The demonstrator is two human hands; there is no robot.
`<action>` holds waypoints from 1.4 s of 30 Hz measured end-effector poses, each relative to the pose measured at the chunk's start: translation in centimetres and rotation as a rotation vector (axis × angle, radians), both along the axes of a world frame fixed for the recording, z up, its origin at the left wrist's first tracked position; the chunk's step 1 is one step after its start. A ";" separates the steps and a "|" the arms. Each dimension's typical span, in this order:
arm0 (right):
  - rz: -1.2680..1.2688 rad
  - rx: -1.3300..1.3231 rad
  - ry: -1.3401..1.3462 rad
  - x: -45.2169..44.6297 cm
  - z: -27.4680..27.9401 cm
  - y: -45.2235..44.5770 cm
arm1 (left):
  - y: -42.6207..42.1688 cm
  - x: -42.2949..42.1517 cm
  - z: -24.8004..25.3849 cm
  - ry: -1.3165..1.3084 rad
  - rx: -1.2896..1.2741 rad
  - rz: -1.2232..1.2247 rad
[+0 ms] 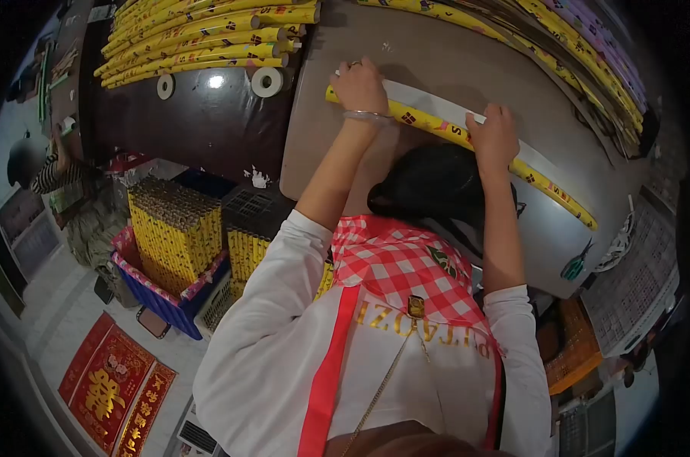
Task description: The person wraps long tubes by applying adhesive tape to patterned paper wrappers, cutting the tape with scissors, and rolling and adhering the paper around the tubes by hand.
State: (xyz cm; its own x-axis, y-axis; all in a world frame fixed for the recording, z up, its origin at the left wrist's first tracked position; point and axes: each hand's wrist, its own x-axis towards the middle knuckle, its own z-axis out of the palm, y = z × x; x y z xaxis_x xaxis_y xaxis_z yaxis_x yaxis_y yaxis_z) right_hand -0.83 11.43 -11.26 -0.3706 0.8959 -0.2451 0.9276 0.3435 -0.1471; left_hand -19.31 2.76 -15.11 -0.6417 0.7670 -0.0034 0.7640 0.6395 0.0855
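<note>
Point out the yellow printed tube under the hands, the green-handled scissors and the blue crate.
Yellow printed tube (436, 125): head view, on its patterned side.
Green-handled scissors (575, 266): head view, on the handles.
Blue crate (168, 311): head view, on its outer wall.

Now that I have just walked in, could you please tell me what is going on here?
A person has both hands on a yellow roll on a grey table, the left hand near one end, the right hand farther along. A white strip shows along its far side. More yellow rolls lie on the dark table to the left; scissors lie at the right.
</note>
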 end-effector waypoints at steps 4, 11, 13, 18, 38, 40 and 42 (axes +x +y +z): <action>-0.010 -0.005 0.021 0.3 -0.2 0.0 | -0.4 -2.8 0.0 -0.130 0.023 0.132; -0.054 -0.035 0.029 0.4 -0.3 0.0 | -0.3 -4.9 0.4 -0.215 -0.002 0.048; -0.015 0.039 0.059 0.6 -1.2 0.0 | -0.8 -5.7 -0.3 -0.146 0.031 -0.056; -0.041 -0.004 0.041 0.6 -1.1 -0.2 | -0.5 -7.1 0.5 -0.093 -0.082 -0.325; 0.004 0.080 0.153 1.6 -1.7 -0.9 | 4.0 7.0 -1.2 -0.753 0.345 -0.652; 0.020 0.073 0.158 2.0 -1.6 -1.1 | 3.9 6.8 -1.6 -0.771 0.381 -0.640; 0.038 0.069 0.164 2.2 -1.4 -0.9 | 3.8 6.4 -1.7 -0.755 0.377 -0.677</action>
State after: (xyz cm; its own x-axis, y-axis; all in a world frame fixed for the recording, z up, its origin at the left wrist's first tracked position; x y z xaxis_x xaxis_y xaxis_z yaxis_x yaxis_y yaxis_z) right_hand 1.41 10.53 -12.68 -0.4341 0.8932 -0.1174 0.8794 0.3918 -0.2704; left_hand -12.92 6.61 -16.83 -0.0157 0.9958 0.0902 0.6162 -0.0615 0.7852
